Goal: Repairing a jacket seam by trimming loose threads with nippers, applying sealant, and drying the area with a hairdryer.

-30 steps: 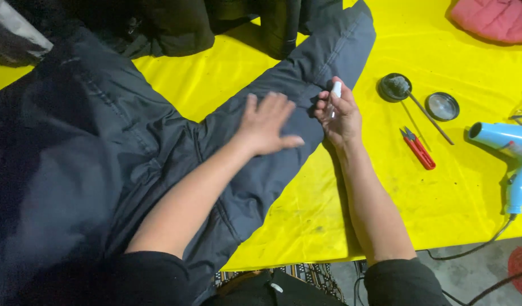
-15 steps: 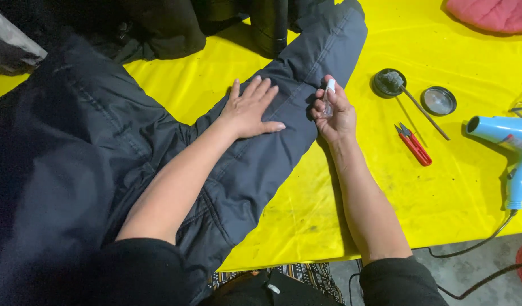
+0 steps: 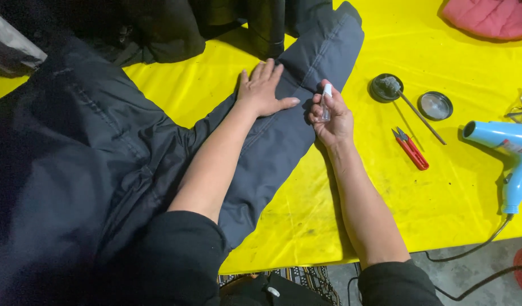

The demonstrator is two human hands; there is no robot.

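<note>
A dark grey padded jacket point(image 3: 102, 170) lies spread on a yellow table cover point(image 3: 453, 192), one sleeve point(image 3: 306, 73) stretched toward the far side. My left hand point(image 3: 263, 90) rests flat on that sleeve, fingers apart. My right hand point(image 3: 330, 119) is at the sleeve's right edge, closed around a small clear bottle with a white cap point(image 3: 326, 102) held upright.
To the right lie red thread snips point(image 3: 411, 149), a round dark tin with a stick in it point(image 3: 386, 86), its lid point(image 3: 435, 105) and a blue hair dryer point(image 3: 513, 158) with its cord. A pink cloth point(image 3: 490, 17) sits far right; dark garments point(image 3: 176, 25) lie behind.
My left hand has slid further up the sleeve, away from me. My right hand has kept hold of the small bottle and shifted slightly up with it.
</note>
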